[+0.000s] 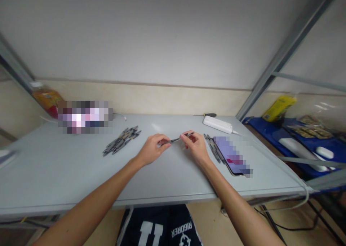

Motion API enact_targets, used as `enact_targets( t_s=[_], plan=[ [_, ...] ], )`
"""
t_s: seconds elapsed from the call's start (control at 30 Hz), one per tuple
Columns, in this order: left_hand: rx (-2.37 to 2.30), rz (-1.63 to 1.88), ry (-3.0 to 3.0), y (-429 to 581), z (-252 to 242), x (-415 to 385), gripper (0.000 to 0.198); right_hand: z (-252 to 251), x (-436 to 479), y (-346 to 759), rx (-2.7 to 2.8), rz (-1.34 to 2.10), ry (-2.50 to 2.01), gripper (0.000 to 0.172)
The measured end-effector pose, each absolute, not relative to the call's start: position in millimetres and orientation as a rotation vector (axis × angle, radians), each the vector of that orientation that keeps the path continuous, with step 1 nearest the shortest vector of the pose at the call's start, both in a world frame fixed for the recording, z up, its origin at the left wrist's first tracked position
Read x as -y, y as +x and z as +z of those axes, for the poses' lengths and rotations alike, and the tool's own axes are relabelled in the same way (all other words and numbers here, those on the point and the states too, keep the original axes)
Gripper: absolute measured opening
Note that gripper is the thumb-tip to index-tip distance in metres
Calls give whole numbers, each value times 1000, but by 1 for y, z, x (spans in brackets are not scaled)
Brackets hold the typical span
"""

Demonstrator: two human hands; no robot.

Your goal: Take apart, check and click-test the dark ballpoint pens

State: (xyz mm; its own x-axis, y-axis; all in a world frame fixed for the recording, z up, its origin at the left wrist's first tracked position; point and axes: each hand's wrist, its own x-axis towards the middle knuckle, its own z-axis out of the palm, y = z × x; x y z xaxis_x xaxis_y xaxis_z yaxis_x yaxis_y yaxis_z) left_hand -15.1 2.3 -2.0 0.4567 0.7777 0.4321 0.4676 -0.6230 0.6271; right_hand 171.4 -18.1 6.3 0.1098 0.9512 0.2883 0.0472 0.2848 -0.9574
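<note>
Pinching hands: left hand and right hand each press thumb against fingers on one slim grey pen, held between them just above the table
Pen in hand: near the middle of the table, lying roughly crosswise; a dark, thicker barrel sits in the left fingers, a thinner, paler stretch shows in the gap, and a dark end pokes out beyond the right fingers; whether it is one piece or parted, I cannot tell
Working the pen: both halves seem best kept in one straight line, with a light fingertip pinch close to the thin part, since a sideways push could bend it; smooth plastic may slip, so firm, even pressure would help, low over the table in case a small part drops
Left pile of pens: slender grey and black rods, heaped at a slant, overlapping, with brownish flecks among them
Right pens: a few similar rods side by side, just beside the phone
Phone: flat, rounded slab, its glowing screen masked by blur blocks
White block: long, glossy, round-cornered, a pale cable at one end
Screwdriver: black and yellow handle, thin shaft, near the wall
Table: smooth, pale blue-grey, faintly shiny
</note>
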Motion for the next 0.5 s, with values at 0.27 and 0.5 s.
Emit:
enact_targets(
  t_s=[0.27,0.5],
  plan=[
    [-1001,970,2430,-16,-3,-2,19,38,5,172,671,1378,-652,18],
    [-1253,976,2511,-27,-10,-16,18,64,-7,189,633,1659,-729,43]
  ],
)
